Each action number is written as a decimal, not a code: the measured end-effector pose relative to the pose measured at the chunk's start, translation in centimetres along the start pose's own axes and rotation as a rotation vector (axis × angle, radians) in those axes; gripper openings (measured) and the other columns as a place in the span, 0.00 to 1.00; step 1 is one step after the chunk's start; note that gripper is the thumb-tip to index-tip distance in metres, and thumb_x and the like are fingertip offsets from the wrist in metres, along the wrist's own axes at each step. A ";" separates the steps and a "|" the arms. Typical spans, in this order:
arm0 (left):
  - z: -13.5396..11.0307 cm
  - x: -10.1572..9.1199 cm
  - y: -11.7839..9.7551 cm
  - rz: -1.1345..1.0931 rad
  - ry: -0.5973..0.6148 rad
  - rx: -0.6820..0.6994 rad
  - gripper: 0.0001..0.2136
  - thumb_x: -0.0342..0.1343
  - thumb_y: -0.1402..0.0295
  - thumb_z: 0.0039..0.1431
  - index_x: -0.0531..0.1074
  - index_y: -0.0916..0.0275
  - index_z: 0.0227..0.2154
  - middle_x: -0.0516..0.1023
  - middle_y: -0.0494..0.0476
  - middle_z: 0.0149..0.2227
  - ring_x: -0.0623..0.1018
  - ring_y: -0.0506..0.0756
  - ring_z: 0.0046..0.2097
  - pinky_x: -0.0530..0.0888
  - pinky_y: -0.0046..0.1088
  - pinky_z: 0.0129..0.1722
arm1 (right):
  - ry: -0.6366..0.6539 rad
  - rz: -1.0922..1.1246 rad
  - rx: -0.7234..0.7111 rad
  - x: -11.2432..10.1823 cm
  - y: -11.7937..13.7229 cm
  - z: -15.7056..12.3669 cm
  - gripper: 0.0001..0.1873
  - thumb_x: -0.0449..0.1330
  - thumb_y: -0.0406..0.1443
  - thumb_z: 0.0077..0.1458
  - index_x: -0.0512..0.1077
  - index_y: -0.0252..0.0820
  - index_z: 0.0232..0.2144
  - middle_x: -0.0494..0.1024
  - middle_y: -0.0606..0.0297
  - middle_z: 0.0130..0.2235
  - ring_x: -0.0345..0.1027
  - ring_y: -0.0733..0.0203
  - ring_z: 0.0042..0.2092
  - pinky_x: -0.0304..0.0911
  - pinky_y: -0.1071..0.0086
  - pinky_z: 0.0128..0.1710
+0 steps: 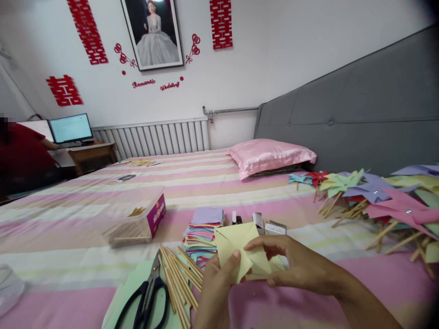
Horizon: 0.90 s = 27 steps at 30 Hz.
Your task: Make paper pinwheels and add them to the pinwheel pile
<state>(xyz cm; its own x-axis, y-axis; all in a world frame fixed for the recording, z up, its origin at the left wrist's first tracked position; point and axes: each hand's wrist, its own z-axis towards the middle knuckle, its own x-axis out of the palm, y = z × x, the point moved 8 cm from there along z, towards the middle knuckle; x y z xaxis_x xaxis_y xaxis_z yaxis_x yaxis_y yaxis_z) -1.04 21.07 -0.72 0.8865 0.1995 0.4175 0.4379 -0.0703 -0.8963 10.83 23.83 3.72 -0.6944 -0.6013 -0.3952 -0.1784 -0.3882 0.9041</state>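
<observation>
Both hands hold a pale yellow paper square [236,244] with folded corners, low in the middle of the view. My left hand [216,285] pinches its lower edge with thumb on top. My right hand [298,265] curls round its right side, fingertips pressing a folded flap toward the centre. Just behind lies a stack of coloured paper squares [204,235]. Wooden sticks [180,278] and black scissors [147,297] lie to the left, on a light green sheet [126,285].
A striped pink bed [85,219] carries a clear plastic box of sticks [137,224], small bottles and boxes [260,224] and a pile of finished paper pinwheels [377,196] at right. A pink pillow [270,155] lies by the grey headboard. A person in red [20,155] sits at a desk far left.
</observation>
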 end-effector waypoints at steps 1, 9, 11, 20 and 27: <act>0.0 -0.1 0.1 0.012 0.003 0.000 0.11 0.62 0.65 0.42 0.75 0.70 0.27 0.77 0.58 0.20 0.71 0.50 0.22 0.64 0.22 0.22 | 0.001 -0.005 0.000 -0.1 -0.1 -0.1 0.26 0.63 0.32 0.40 0.68 0.46 0.45 0.72 0.64 0.44 0.64 0.56 0.44 0.60 0.63 0.45; 0.0 -0.3 0.3 0.039 -0.005 -0.024 0.10 0.62 0.67 0.41 0.75 0.69 0.25 0.74 0.55 0.19 0.70 0.49 0.21 0.63 0.22 0.22 | -0.039 -0.028 0.001 -1.1 -0.2 -0.6 0.23 0.51 0.25 0.44 0.70 0.45 0.43 0.72 0.63 0.45 0.64 0.56 0.45 0.59 0.62 0.46; -0.1 -0.1 0.3 0.047 0.011 -0.025 0.09 0.61 0.67 0.42 0.75 0.69 0.24 0.74 0.55 0.19 0.69 0.48 0.21 0.63 0.22 0.21 | -0.068 -0.031 0.007 -1.4 -0.2 -0.5 0.19 0.52 0.27 0.46 0.71 0.45 0.40 0.73 0.63 0.43 0.65 0.56 0.43 0.59 0.62 0.45; 0.0 -0.1 0.8 0.097 0.022 -0.034 0.09 0.59 0.66 0.45 0.74 0.69 0.22 0.73 0.55 0.18 0.68 0.48 0.20 0.62 0.21 0.21 | -0.017 -0.007 -0.001 -0.9 0.2 -0.3 0.16 0.64 0.35 0.40 0.73 0.45 0.36 0.75 0.65 0.38 0.67 0.56 0.42 0.59 0.65 0.43; 0.2 -0.1 0.7 0.098 0.028 -0.016 0.10 0.58 0.66 0.46 0.75 0.70 0.26 0.74 0.56 0.20 0.69 0.48 0.21 0.62 0.22 0.22 | 0.001 0.060 0.050 -0.3 -0.8 -0.1 0.20 0.67 0.40 0.37 0.73 0.43 0.36 0.74 0.64 0.38 0.66 0.56 0.41 0.60 0.67 0.41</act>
<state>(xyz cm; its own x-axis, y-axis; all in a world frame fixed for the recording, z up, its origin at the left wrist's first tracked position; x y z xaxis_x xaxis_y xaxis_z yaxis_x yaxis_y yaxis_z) -0.87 21.15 -1.39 0.9290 0.1638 0.3318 0.3507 -0.1040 -0.9307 11.28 24.30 3.10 -0.7039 -0.6234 -0.3404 -0.1715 -0.3158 0.9332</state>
